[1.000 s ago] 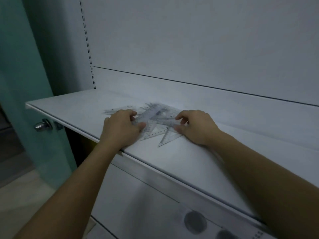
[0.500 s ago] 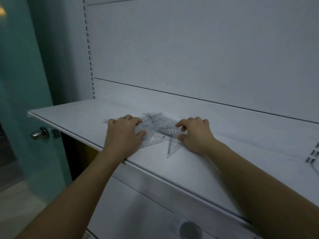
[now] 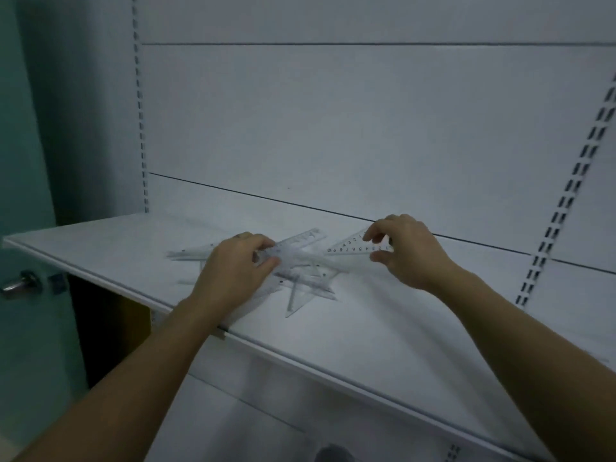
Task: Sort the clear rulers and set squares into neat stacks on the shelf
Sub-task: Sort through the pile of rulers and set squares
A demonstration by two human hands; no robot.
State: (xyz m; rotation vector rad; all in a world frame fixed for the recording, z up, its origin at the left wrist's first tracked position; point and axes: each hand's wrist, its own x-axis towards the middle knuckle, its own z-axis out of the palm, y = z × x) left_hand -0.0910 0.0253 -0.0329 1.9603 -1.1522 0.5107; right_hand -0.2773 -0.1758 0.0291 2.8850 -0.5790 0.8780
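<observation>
the right hand [image 3: 405,251] pinches a clear set square [image 3: 355,250] by its apex between thumb and fingers, held tilted up just right of the heap. the left hand [image 3: 235,275] is closed on a clear ruler [image 3: 293,245] that slants up out of the heap of rulers and set squares [image 3: 300,281], jumbled near the front edge of the white shelf [image 3: 400,345]. no neat stack shows yet. the pieces are slick and hard to tell apart in dim light; how many the left hand grips is probably one, but unclear. dragging the ruler free could sweep loose pieces off the front edge.
</observation>
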